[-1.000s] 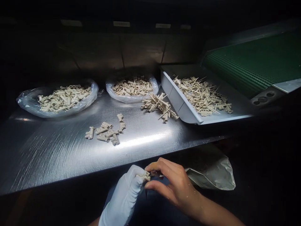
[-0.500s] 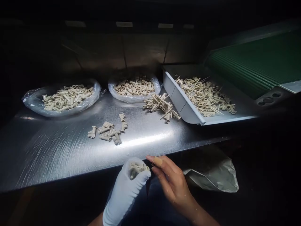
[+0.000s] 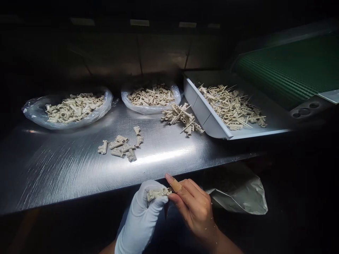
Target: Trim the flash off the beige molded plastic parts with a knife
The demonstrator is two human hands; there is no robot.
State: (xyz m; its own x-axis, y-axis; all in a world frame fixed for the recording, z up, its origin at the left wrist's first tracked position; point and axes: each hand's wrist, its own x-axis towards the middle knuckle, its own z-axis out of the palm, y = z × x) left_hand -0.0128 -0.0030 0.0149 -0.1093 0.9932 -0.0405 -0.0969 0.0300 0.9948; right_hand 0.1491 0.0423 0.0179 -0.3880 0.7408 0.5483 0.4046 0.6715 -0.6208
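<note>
My left hand (image 3: 144, 211), in a white glove, is closed around a beige moulded plastic part (image 3: 158, 193) with a round tubular opening at its right end. My bare right hand (image 3: 194, 206) meets that end, its thumb and fingers drawn together in a pinch. Tan tape (image 3: 176, 185) wraps the index finger, whose tip points up past the part. Whatever sits between those fingers is too small or hidden to tell. Both hands are just off the front edge of the metal table (image 3: 79, 169). Small pale flecks cling to the right hand and wrist.
Several similar loose parts (image 3: 122, 146) lie on the table. Behind are two plastic-lined containers (image 3: 34, 118), (image 3: 148, 111) of parts. A pile with thin sprues (image 3: 180, 118) sits beside a grey tray (image 3: 206, 113) of more. A green conveyor belt (image 3: 286, 70) stands right; a plastic bag (image 3: 243, 197) hangs below.
My right thumb and fingers have come in against the part's right end. The part in my left hand has turned and now lies more sideways, showing more of its length.
</note>
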